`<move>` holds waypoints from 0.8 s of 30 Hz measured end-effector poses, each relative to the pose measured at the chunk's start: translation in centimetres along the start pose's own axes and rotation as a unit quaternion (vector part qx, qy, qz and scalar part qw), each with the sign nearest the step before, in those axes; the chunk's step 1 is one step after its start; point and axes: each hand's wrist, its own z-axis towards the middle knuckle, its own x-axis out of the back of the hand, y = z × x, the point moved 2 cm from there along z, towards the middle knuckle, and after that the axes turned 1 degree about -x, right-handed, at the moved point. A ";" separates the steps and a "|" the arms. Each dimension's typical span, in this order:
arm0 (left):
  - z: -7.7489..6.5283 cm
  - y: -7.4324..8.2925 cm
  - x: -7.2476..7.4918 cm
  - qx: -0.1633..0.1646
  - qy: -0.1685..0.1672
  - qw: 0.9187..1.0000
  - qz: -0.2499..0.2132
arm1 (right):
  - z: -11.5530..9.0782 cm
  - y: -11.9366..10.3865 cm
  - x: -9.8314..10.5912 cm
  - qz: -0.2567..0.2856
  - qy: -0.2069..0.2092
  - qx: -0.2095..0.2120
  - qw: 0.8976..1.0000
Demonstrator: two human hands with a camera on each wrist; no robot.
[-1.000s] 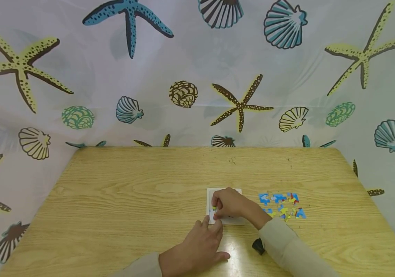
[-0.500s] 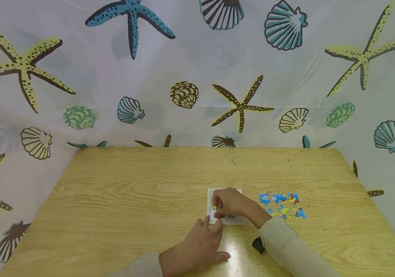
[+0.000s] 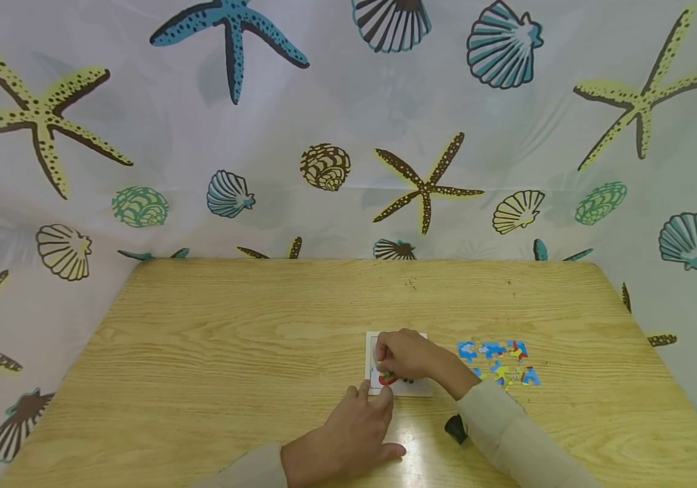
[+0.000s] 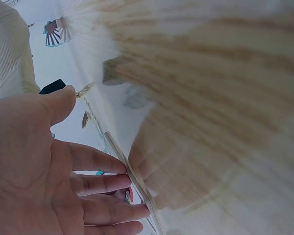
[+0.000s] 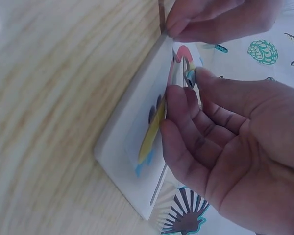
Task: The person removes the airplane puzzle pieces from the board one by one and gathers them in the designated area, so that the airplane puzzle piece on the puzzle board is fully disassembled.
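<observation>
A small white puzzle tray (image 3: 369,359) lies on the wooden table. In the right wrist view, the thumb and a finger of my right hand (image 5: 250,132) pinch a small puzzle piece (image 5: 190,77) at the tray's surface. Red and yellow parts of a picture show inside the tray. In the head view, the right hand (image 3: 406,354) covers much of the tray's upper part. My left hand (image 3: 357,428) rests at the tray's near edge, its extended fingertips (image 4: 137,211) touching the rim in the left wrist view. Its thumb points off to the right.
Several loose blue, yellow and red puzzle pieces (image 3: 491,350) lie in two rows right of the tray, some partly behind the right forearm. A small black object (image 3: 455,429) stands by the right sleeve. A shell-patterned cloth (image 3: 275,203) surrounds the table.
My right thumb and fingertips have shifted slightly away from me over the tray, uncovering a red patch near its lower left. The left hand has stayed at the near edge.
</observation>
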 end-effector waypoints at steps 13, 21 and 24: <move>-0.5 0.1 -0.2 -0.011 0.004 1.000 0.003 | -0.3 0.2 -0.2 0.058 -0.022 0.008 0.998; -0.6 0.1 -0.3 -0.011 0.005 1.000 0.010 | -0.7 0.5 0.5 0.061 -0.011 0.018 0.998; -0.6 0.1 -0.3 -0.010 0.004 1.000 0.008 | -1.0 0.7 1.0 0.062 -0.006 0.024 0.998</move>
